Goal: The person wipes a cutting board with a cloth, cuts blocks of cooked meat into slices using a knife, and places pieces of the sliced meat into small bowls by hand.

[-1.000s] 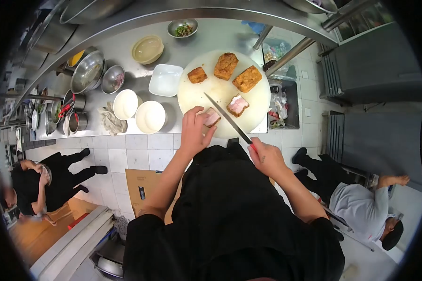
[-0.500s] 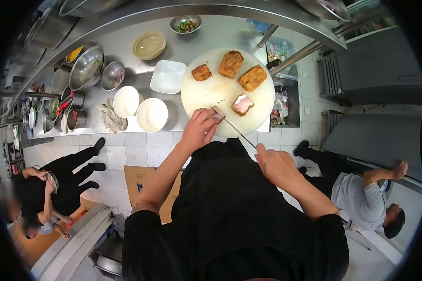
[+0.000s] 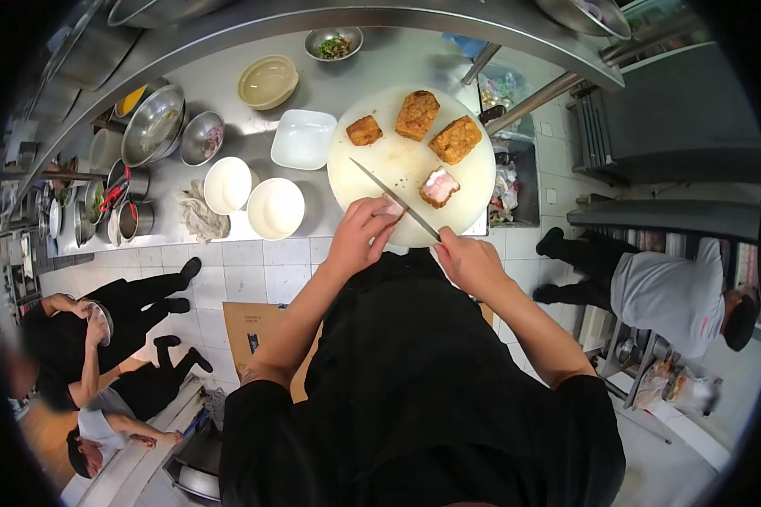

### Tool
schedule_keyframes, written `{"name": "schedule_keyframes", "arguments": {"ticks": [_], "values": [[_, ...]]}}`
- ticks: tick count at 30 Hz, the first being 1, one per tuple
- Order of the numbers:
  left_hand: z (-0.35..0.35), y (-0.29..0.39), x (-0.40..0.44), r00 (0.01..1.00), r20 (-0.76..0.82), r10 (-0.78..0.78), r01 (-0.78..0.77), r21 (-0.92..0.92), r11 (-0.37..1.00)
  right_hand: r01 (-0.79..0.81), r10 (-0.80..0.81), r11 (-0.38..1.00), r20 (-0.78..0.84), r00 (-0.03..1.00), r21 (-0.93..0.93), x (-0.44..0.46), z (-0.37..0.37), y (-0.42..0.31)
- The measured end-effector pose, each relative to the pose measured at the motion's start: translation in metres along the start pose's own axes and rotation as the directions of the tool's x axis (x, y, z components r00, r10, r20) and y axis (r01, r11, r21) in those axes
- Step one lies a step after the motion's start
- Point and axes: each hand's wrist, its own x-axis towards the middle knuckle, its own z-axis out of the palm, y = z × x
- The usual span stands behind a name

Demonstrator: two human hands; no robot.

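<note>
My right hand (image 3: 472, 264) is wrapped round the handle of a knife (image 3: 389, 193), whose long blade slants over the round white cutting board (image 3: 351, 182) toward the upper left. With curled fingers, my left hand (image 3: 364, 234) holds down a pale pink piece of meat (image 3: 392, 205) at the board's near edge, right beside the blade. A crusted chunk of pork (image 3: 439, 187) lies to the right of the blade, its pink and white cut face up. Farther back sit a small browned chunk (image 3: 364, 130) and two larger golden-brown blocks (image 3: 417, 116).
Left of the board stand a square white dish (image 3: 303, 139), two white bowls (image 3: 276, 208), a crumpled cloth (image 3: 201, 211) and steel bowls (image 3: 154, 127). A metal shelf (image 3: 380, 19) crosses above. Co-workers stand at left and a person (image 3: 664, 291) at right.
The knife has slid forward and left, its tip now well past my left fingers. My right hand came closer to the board. The person at right turned toward the shelves.
</note>
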Motion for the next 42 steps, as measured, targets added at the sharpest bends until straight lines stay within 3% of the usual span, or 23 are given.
{"name": "schedule_keyframes", "arguments": {"ticks": [2, 10, 13, 18, 28, 31, 36, 42], "values": [[-0.001, -0.006, -0.006, 1.0, -0.001, 0.014, -0.014, 0.019, 1.0, 0.001, -0.001, 1.0, -0.03, 1.0, -0.01, -0.011, -0.008, -0.001], [-0.003, -0.01, -0.005, 0.999, 0.045, 0.016, -0.017, 0.018, 1.0, -0.085, 0.109, 0.988, 0.184, 0.977, -0.131, -0.058, -0.047, -0.021], [-0.005, -0.007, -0.002, 0.999, 0.043, 0.027, -0.028, 0.024, 0.999, -0.108, 0.127, 0.99, 0.223, 0.966, -0.095, -0.046, -0.056, -0.032], [0.0, -0.009, -0.008, 1.0, 0.022, 0.0, 0.0, 0.014, 1.0, -0.062, 0.059, 0.997, 0.087, 0.994, 0.037, 0.018, 0.036, -0.005], [0.005, -0.009, -0.012, 0.999, -0.041, 0.022, -0.021, 0.022, 1.0, 0.046, -0.042, 0.997, -0.062, 0.997, 0.061, 0.011, 0.044, 0.008], [0.003, -0.006, -0.014, 0.999, -0.034, 0.011, -0.01, 0.037, 0.999, 0.005, 0.004, 0.997, -0.104, 0.995, 0.081, 0.003, 0.029, -0.001], [-0.006, -0.004, -0.019, 0.995, -0.102, 0.016, -0.011, 0.052, 0.999, -0.008, 0.01, 0.999, -0.048, 0.999, 0.046, -0.025, -0.006, -0.01], [0.0, -0.013, -0.014, 0.998, -0.038, 0.044, -0.042, 0.046, 0.998, -0.032, 0.039, 0.997, 0.106, 0.994, -0.073, -0.059, -0.026, -0.012]]}}
